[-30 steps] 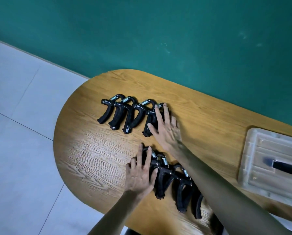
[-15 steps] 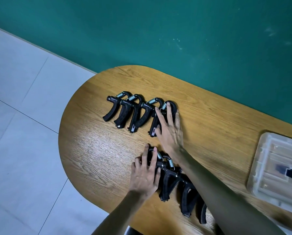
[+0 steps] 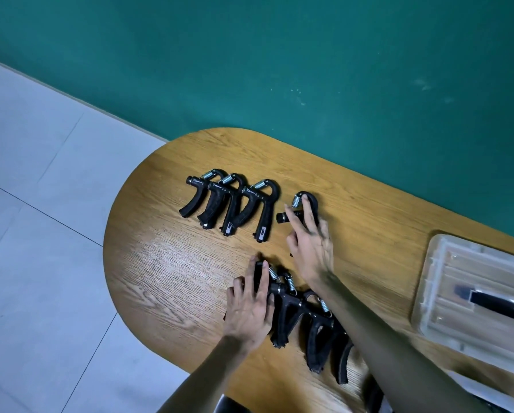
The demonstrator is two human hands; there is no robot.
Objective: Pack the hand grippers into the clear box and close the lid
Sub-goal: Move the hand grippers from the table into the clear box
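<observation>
Black hand grippers with steel springs lie in two rows on the wooden table (image 3: 166,272). Three stay in the far row (image 3: 235,204). My right hand (image 3: 309,239) is wrapped around a fourth hand gripper (image 3: 305,202), now set apart to the right of that row. My left hand (image 3: 249,308) lies over the leftmost gripper (image 3: 261,278) of the near row (image 3: 309,323), fingers curled on it. My right forearm hides part of the near row. The clear box (image 3: 440,293) sits at the right edge with a black handle (image 3: 500,302) showing on it.
A green wall (image 3: 279,70) runs close behind the table. Pale floor tiles (image 3: 41,234) lie to the left, beyond the table's rounded end. A dark object (image 3: 229,406) shows at the bottom edge below the table.
My right hand has pulled the rightmost gripper away from the far row toward the right. My left hand has stayed on the near row's first gripper. The view has shifted left.
</observation>
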